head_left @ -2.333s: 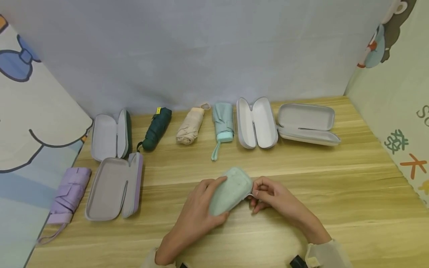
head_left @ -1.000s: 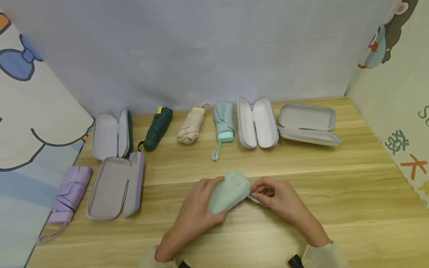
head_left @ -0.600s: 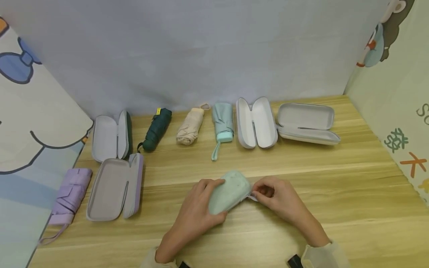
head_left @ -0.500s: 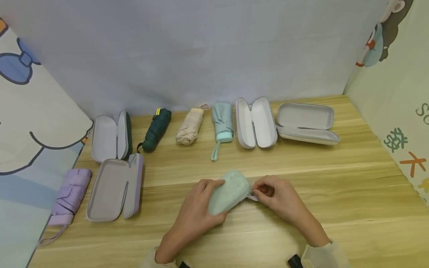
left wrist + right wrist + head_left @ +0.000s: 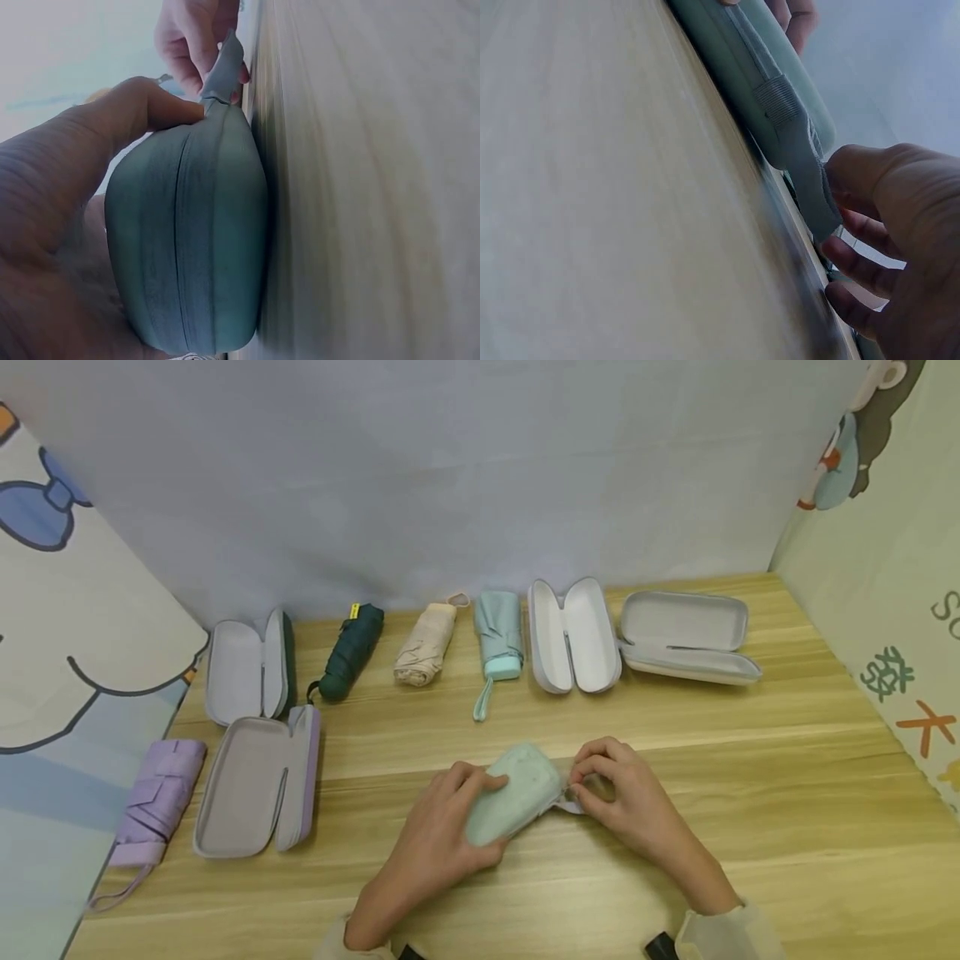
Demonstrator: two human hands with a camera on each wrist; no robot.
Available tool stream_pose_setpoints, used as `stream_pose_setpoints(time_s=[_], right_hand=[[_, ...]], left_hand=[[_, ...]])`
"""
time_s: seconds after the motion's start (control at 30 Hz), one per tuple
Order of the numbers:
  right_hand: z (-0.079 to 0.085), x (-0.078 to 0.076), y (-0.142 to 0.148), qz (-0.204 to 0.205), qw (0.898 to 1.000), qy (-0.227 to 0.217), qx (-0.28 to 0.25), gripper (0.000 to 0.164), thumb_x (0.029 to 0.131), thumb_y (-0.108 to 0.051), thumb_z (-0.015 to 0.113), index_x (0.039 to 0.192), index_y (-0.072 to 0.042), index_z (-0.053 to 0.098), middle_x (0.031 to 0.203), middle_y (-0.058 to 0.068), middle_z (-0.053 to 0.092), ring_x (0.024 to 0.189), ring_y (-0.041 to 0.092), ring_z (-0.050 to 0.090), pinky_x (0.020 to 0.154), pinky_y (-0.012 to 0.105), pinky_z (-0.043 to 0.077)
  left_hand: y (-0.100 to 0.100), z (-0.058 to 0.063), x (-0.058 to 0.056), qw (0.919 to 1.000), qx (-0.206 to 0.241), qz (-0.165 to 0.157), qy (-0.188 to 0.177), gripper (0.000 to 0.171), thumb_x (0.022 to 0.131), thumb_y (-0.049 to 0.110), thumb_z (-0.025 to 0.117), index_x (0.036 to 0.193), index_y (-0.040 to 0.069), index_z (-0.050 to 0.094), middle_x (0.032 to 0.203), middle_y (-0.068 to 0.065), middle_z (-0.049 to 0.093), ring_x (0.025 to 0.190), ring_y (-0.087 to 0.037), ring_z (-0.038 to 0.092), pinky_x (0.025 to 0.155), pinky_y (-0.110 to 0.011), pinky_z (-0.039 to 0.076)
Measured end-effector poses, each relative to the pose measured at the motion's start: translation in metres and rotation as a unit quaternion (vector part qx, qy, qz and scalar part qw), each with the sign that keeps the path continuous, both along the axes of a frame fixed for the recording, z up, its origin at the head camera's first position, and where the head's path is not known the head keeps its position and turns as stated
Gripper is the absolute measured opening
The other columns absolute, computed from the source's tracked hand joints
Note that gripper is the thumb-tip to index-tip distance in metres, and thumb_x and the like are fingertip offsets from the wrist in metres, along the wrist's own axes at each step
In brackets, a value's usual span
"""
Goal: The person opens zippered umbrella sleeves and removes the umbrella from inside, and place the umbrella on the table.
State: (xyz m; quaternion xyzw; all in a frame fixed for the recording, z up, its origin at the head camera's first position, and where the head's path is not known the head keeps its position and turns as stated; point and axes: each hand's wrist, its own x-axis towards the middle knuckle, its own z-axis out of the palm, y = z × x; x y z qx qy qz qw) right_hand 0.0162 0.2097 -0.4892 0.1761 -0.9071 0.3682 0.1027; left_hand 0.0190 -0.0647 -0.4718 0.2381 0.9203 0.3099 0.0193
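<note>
A mint green zip case, closed along most of its visible seam, lies on the table in front of me. My left hand grips it from the left, thumb on the near side and fingers over the top. A grey fabric tab sticks out from its right end. Beside that end, my right hand pinches with thumb and forefinger at what looks like the small zip pull, mostly hidden by the fingertips. In the left wrist view the zip seam runs along the case's side.
Along the back lie a dark green umbrella, a beige umbrella and a light blue umbrella. Open cases stand at back right, including a white-lined one, and at left, including a lilac one. A lilac umbrella lies at far left.
Since the first frame the case's far end has shifted slightly down. The right hand stays at its right end; its fingers have lifted and moved slightly right. The grey tab now shows below them.
</note>
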Motion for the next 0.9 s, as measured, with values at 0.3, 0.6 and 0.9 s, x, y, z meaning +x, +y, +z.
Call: stream_pose_setpoints(time_s=[0.3,0.6,0.9], right_hand=[[0.001,-0.002,0.003,-0.017,0.999,0.027,-0.005,0.020,0.083,0.003,0.081,0.086,-0.013,0.070,0.106,0.003,0.065,0.102,0.021,0.062,0.089,0.037,0.052],[0.001,-0.004,0.003,0.006,1.000,0.014,-0.014,0.019,0.086,0.003,0.080,0.089,-0.014,0.071,0.108,0.002,0.066,0.102,0.021,0.066,0.089,0.037,0.056],[-0.004,0.000,0.000,0.028,0.999,-0.021,-0.016,0.017,0.090,0.000,0.077,0.092,-0.015,0.070,0.111,0.001,0.067,0.108,0.020,0.066,0.095,0.039,0.057]], left_hand=[[-0.001,0.001,-0.001,0.9986,0.004,-0.051,-0.012,0.063,0.069,0.031,0.088,0.129,0.028,0.069,0.122,0.007,0.062,0.114,-0.014,0.058,0.093,-0.036,0.050],[-0.002,0.001,0.001,0.9901,-0.004,-0.140,-0.012,0.063,0.070,0.032,0.086,0.131,0.033,0.068,0.130,0.009,0.062,0.117,-0.011,0.058,0.099,-0.037,0.052],[-0.005,0.012,-0.002,0.9799,-0.067,-0.183,-0.043,0.064,0.075,0.025,0.082,0.136,0.032,0.065,0.147,0.000,0.058,0.133,-0.022,0.057,0.111,-0.053,0.046]])
